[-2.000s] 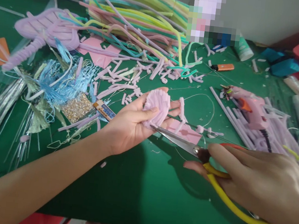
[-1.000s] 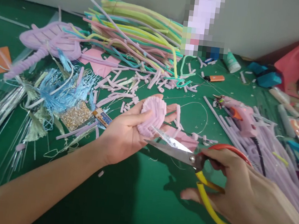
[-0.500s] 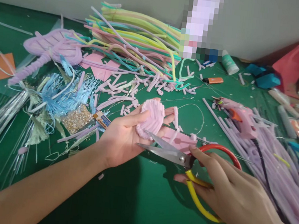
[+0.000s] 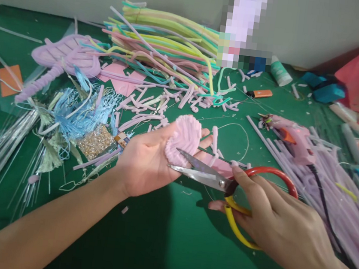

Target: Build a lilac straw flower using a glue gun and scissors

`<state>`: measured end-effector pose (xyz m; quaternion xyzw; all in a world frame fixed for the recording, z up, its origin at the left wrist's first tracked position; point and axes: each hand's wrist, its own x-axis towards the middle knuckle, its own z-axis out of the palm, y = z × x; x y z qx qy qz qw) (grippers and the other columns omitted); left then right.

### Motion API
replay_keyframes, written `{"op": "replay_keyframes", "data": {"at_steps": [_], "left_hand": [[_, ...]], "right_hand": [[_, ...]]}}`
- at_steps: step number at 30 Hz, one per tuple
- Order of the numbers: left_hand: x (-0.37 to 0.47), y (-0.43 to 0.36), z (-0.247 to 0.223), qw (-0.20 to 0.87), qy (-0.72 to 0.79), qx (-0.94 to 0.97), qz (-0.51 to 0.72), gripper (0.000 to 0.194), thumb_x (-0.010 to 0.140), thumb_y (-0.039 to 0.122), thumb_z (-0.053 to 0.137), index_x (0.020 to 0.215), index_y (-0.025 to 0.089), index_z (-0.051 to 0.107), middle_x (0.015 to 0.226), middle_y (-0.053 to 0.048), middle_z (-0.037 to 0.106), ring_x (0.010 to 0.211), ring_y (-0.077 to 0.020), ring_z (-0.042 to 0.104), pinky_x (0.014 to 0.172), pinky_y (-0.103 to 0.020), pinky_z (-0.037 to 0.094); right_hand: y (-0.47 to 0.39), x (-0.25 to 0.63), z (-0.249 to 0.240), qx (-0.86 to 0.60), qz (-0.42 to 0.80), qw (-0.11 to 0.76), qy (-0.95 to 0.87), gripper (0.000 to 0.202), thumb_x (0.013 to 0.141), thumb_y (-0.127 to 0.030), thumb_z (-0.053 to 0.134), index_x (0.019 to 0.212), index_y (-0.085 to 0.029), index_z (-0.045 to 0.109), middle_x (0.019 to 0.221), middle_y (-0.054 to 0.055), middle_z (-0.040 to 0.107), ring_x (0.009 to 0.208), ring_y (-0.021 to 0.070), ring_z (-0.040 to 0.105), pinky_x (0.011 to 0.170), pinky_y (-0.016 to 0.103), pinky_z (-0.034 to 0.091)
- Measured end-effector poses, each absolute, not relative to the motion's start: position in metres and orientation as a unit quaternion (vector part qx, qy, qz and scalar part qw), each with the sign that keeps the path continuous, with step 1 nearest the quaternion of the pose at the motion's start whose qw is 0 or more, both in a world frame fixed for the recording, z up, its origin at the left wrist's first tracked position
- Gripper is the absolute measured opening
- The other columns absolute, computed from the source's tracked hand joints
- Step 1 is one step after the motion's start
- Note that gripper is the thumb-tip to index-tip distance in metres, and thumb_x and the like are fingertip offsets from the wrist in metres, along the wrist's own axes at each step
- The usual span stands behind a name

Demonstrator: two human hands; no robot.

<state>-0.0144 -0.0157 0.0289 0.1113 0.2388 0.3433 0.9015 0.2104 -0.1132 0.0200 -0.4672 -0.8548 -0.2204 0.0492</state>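
Observation:
A pale pink, ridged oval piece made of chenille stems [image 4: 186,135] lies on the fingers of my left hand [image 4: 146,158], which is palm up. My right hand [image 4: 274,210] holds scissors [image 4: 267,172] with one red and one yellow handle loop. The scissor blades are parted, and their tips lie over the lower left edge of the piece. Whether they touch it I cannot tell. Beneath and beyond the blades, a pink flat sheet [image 4: 223,167] rests on the green table [image 4: 192,252], partly hidden by them.
Short lilac stem offcuts [image 4: 144,98] litter the table. Behind them lies a bundle of coloured chenille stems [image 4: 165,33]. A pink glue gun [image 4: 291,136] rests on lilac stems at right. To the left are blue tassels [image 4: 75,109], a bead bag [image 4: 96,142] and a lilac stem shape [image 4: 67,55].
The scissors have shifted slightly upward, with the blades a little closer together. My left thumb has moved off the front of the pink piece, and more of its face shows.

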Motion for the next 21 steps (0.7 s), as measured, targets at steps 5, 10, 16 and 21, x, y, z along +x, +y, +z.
{"op": "replay_keyframes", "data": {"at_steps": [5, 10, 16, 21], "left_hand": [[-0.0197, -0.0143, 0.0289, 0.911, 0.209, 0.111, 0.339, 0.056, 0.093, 0.049, 0.043, 0.14, 0.019, 0.046, 0.143, -0.009, 0.056, 0.143, -0.0364, 0.036, 0.114, -0.058, 0.034], [-0.0215, -0.0151, 0.0283, 0.909, 0.203, 0.129, 0.341, 0.049, 0.094, 0.048, 0.043, 0.13, 0.018, 0.054, 0.14, -0.009, 0.058, 0.144, -0.0365, 0.034, 0.113, -0.057, 0.034], [-0.0202, -0.0153, 0.0271, 0.898, 0.243, 0.142, 0.338, 0.045, 0.091, 0.052, 0.047, 0.11, 0.016, 0.066, 0.123, -0.012, 0.069, 0.137, -0.0359, 0.046, 0.106, -0.053, 0.044], [-0.0187, -0.0154, 0.0251, 0.901, 0.222, 0.164, 0.335, 0.039, 0.095, 0.044, 0.045, 0.107, 0.015, 0.069, 0.114, -0.011, 0.073, 0.134, -0.0316, 0.051, 0.106, -0.049, 0.047]], "right_hand": [[-0.113, 0.2103, 0.0176, -0.456, -0.211, 0.076, -0.861, 0.033, 0.095, -0.022, 0.05, 0.121, -0.003, 0.054, 0.084, 0.006, 0.07, 0.068, 0.016, 0.064, 0.059, 0.027, 0.041], [-0.1104, 0.2079, 0.019, -0.452, -0.192, 0.072, -0.868, 0.035, 0.099, -0.03, 0.047, 0.118, -0.002, 0.057, 0.083, 0.007, 0.069, 0.071, 0.0171, 0.064, 0.057, 0.028, 0.039], [-0.1098, 0.2043, 0.0253, -0.443, -0.185, 0.082, -0.874, 0.058, 0.1, -0.055, 0.037, 0.111, -0.003, 0.059, 0.077, 0.007, 0.068, 0.067, 0.0163, 0.063, 0.056, 0.028, 0.04], [-0.1085, 0.2046, 0.0271, -0.436, -0.188, 0.084, -0.876, 0.057, 0.099, -0.055, 0.039, 0.113, -0.003, 0.058, 0.076, 0.006, 0.068, 0.066, 0.0157, 0.064, 0.055, 0.027, 0.04]]}}
